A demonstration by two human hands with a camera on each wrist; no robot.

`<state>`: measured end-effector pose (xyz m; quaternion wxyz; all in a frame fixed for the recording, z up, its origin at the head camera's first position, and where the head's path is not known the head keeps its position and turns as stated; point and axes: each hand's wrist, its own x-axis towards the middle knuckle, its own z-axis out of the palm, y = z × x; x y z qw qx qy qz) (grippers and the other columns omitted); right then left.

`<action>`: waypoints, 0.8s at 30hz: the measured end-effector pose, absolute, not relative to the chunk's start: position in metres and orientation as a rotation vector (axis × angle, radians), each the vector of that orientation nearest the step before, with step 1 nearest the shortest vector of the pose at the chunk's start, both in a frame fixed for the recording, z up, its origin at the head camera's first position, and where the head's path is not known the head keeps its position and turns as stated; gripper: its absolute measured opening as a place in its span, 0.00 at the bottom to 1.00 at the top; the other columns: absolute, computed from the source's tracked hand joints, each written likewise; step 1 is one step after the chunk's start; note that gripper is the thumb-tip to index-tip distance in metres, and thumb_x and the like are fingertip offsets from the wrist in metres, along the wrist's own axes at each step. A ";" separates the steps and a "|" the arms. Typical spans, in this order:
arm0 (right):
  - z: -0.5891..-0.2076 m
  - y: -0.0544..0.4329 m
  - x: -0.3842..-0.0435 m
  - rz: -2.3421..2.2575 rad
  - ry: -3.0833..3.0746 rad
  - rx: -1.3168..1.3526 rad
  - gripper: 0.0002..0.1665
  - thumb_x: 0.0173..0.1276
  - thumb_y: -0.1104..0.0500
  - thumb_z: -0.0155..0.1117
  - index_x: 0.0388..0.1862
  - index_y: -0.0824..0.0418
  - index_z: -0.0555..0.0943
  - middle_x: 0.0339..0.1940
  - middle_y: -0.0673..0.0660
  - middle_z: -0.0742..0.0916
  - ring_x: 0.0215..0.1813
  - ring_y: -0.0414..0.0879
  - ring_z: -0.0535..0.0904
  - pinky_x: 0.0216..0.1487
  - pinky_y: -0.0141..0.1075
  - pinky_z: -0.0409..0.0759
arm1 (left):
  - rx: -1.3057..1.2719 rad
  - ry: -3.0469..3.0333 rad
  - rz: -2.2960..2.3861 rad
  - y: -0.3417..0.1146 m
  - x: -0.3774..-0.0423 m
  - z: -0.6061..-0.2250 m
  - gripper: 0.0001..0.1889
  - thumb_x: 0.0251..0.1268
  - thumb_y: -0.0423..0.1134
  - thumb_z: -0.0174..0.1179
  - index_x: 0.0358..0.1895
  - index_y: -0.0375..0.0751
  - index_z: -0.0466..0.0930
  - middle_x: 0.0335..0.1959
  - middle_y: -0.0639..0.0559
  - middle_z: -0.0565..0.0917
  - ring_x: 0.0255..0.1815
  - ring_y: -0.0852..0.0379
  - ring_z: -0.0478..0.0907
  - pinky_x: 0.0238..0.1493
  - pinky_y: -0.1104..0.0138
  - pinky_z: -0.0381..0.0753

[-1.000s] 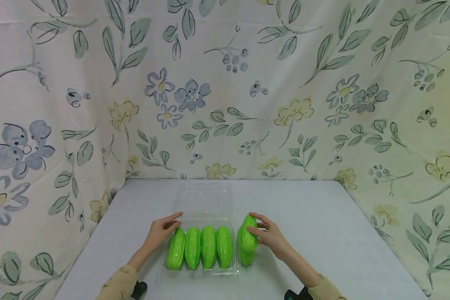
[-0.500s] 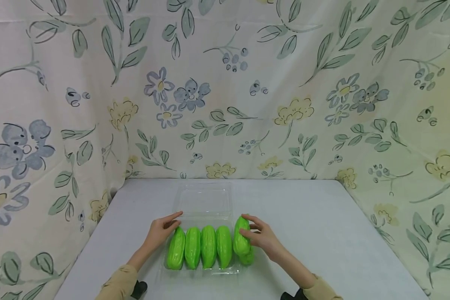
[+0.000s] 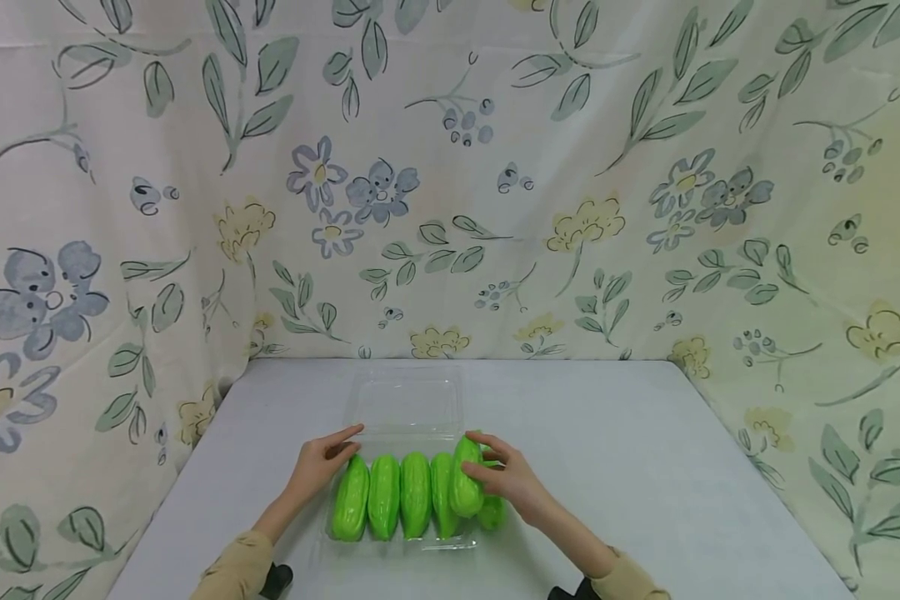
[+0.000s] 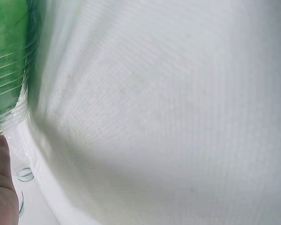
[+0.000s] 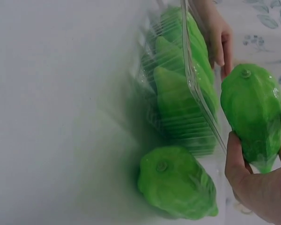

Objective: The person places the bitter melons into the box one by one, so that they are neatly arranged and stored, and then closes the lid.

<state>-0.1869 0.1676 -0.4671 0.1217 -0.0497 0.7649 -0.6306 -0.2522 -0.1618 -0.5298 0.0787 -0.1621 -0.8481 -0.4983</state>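
Note:
My right hand [image 3: 516, 485] grips a glossy green gourd [image 5: 251, 105] with a stem knob and pointed tip. It is held over the right side of a clear plastic box [image 3: 450, 545], partly covering the rightmost gourd inside. Several similar gourds [image 3: 416, 496] stand side by side in that box. Another loose gourd [image 5: 178, 183] lies on the table just right of it, partly hidden in the head view by the held one. At the box's back left corner rests my left hand [image 3: 319, 464], its straight fingers touching the rim. The left wrist view catches only a bit of this hand.
The box's clear lid [image 3: 405, 402] is folded back flat behind it on the white table [image 3: 592, 433]. A flower-patterned curtain [image 3: 435, 208] hangs behind the table and along its sides.
My right hand has lifted a gourd off the loose one beside the box and carried it left, over the box's right side. My left hand has stayed at the corner.

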 end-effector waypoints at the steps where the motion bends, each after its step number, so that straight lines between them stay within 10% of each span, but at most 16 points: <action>1: -0.467 0.167 -0.187 -1.843 2.230 -0.148 0.35 0.64 0.51 0.66 0.68 0.56 0.68 0.61 0.72 0.71 0.52 0.51 0.76 0.42 0.37 0.79 | -0.482 -2.541 -1.491 -0.162 -0.252 -0.530 0.19 0.65 0.37 0.60 0.59 0.40 0.77 0.53 0.41 0.83 0.46 0.56 0.85 0.44 0.77 0.79; 24: -0.463 0.134 -0.186 -1.848 2.196 -0.192 0.35 0.62 0.51 0.68 0.67 0.53 0.70 0.60 0.70 0.73 0.49 0.49 0.77 0.41 0.36 0.79 | -0.485 -2.537 -1.482 -0.162 -0.252 -0.531 0.19 0.65 0.38 0.60 0.59 0.43 0.78 0.53 0.43 0.83 0.47 0.55 0.84 0.44 0.77 0.79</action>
